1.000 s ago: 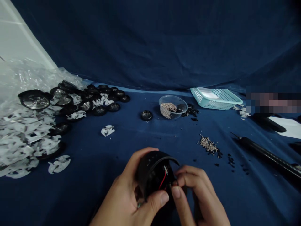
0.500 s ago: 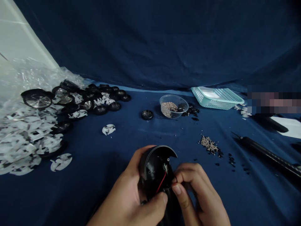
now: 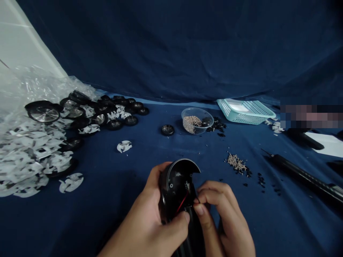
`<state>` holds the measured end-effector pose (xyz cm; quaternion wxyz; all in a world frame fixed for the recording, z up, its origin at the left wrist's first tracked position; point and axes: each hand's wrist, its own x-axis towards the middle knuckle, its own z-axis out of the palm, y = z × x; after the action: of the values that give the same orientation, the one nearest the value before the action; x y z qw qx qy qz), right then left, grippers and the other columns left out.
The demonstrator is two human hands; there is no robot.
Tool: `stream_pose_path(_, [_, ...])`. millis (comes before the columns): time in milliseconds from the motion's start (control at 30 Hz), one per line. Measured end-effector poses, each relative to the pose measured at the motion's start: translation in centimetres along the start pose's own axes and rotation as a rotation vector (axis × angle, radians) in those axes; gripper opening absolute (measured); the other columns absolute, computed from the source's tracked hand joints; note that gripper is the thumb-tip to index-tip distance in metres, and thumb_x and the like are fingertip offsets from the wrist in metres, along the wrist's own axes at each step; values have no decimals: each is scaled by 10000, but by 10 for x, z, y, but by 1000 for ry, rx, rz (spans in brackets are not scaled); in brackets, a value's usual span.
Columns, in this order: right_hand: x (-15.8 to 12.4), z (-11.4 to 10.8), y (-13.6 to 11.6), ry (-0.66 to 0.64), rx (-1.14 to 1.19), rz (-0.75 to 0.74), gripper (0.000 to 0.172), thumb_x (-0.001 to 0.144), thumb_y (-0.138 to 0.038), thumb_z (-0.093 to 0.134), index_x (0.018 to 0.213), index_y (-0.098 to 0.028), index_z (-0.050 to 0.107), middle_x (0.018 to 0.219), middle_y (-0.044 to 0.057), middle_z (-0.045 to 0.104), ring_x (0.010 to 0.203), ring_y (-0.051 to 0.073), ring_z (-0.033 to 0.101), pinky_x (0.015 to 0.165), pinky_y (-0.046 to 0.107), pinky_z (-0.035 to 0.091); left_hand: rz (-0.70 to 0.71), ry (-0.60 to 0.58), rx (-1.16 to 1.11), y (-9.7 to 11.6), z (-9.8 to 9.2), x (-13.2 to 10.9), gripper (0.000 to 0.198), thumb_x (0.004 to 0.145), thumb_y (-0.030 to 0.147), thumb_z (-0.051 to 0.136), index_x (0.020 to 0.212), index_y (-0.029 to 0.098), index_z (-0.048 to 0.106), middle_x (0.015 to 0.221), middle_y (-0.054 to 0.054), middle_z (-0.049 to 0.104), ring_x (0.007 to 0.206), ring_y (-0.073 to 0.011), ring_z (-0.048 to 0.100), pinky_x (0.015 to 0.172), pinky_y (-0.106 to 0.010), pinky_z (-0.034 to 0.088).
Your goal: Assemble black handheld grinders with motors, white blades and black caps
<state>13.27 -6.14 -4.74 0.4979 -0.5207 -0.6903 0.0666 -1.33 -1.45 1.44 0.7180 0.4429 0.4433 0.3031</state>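
Observation:
My left hand [image 3: 155,217] is wrapped round a black plastic housing [image 3: 169,191] with a rounded open shell and a handle-like lower part. Its thumb presses near the base of the opening. Inside the shell runs a red wire [image 3: 182,202], beside a small metal part that is hard to make out. At the housing's right edge, my right hand [image 3: 225,214] pinches a thin black wire [image 3: 197,200] between thumb and forefinger. Its other fingers are curled. The lower end of the housing is partly hidden by both hands.
White plastic pieces [image 3: 34,153] and round black caps [image 3: 114,124] are heaped at left. Ahead stand a clear bowl [image 3: 191,125] of screws and a turquoise basket [image 3: 248,117]. Loose screws [image 3: 236,163] and a black electric screwdriver [image 3: 300,175] lie at right.
The housing and both hands have shifted slightly up in the view, and the shell is tilted a little differently. The right hand keeps its pinch on the wire.

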Motion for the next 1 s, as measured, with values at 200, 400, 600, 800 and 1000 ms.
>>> stream_pose_path(200, [4,-6,5,-36,-170,-118,114,903,-91,541,946,-184,590,929,40,572,850,142,537,759,242,453,29,-14,41,2,-3,2,521,721,192,678,1190,250,457,824,21,586,850,-198,588,817,-331,468])
stream_pose_path(400, [15,-16,6,-22,-324,-309,201,904,-99,569,1072,-145,670,1015,91,616,809,194,516,685,339,385,33,-84,-5,1,-8,5,603,729,143,669,1272,232,420,975,-35,650,984,-237,622,875,-367,465])
stream_pose_path(600, [32,-19,10,-132,-352,-577,210,951,-130,492,902,-107,694,886,68,692,814,209,542,673,351,352,52,-123,20,-3,-16,7,566,769,101,635,1264,245,399,977,-16,629,984,-210,595,888,-356,448])
stream_pose_path(800, [34,-19,15,-84,-419,-664,109,887,-115,582,916,-116,688,933,59,712,836,201,564,716,357,370,21,-77,2,3,-17,6,542,747,102,649,1227,230,433,935,-8,598,972,-214,572,871,-355,435])
stream_pose_path(1000, [50,-33,8,-205,-509,-802,150,880,-87,561,922,-135,698,899,37,730,824,181,587,697,343,401,-9,-108,-22,9,-16,1,469,757,106,636,1176,211,453,935,-7,591,990,-213,551,866,-348,404])
